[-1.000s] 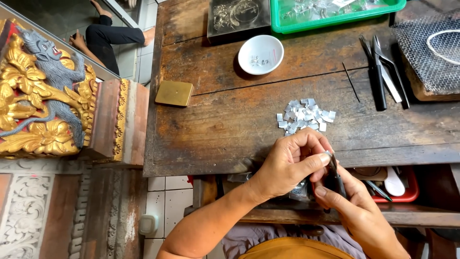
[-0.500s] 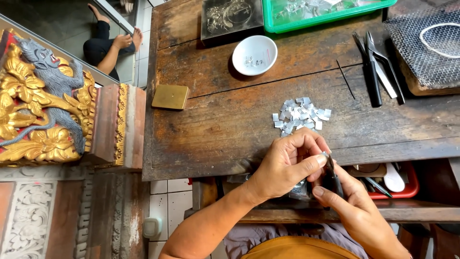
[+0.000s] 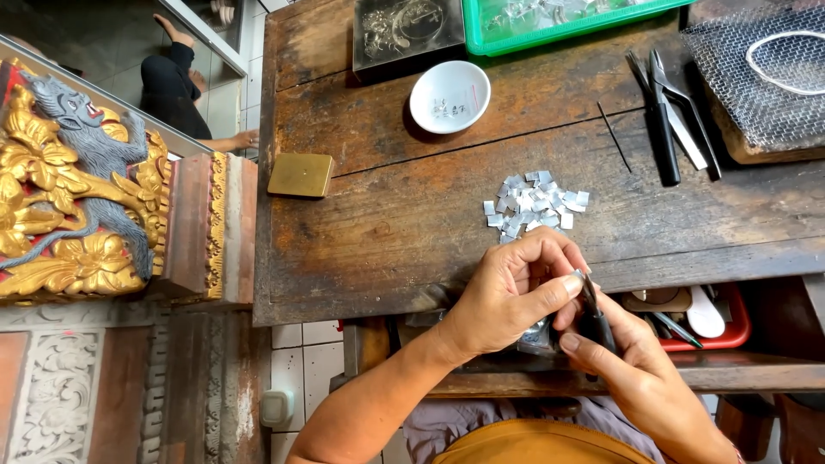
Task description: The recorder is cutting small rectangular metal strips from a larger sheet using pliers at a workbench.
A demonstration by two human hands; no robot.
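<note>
Brass first: a small flat brass-coloured square block (image 3: 301, 174) sits near the worktop's (image 3: 387, 249) left edge, well apart from everything I am working on. Further along, toward the far edge, a round white ceramic dish (image 3: 449, 96) holds a few tiny bits. Nearer me, a loose heap of small silvery sheet-metal squares (image 3: 533, 203) lies between the middle of the dark, worn wooden worktop and its near edge, just beyond my fingers.

My left hand (image 3: 507, 301) is curled shut, thumb and fingertips pinching what looks like one small silvery piece at the near edge; the piece itself is mostly hidden, so I cannot tell its shape. My right hand (image 3: 632, 369) is closed around a pair of small black-handled pliers or snips (image 3: 593, 314), whose tip meets the pinched piece.

I see these risks. Both hands hang past the near edge, over the open drawer and my lap, so a slip would likely drop the piece among the clutter below. The tool tip is touching my left thumb, so a hard squeeze could nip skin. A careless knuckle could scatter the heap.

On the far right, black-handled pliers and tweezers (image 3: 666, 112) lie well apart from my hands.
</note>
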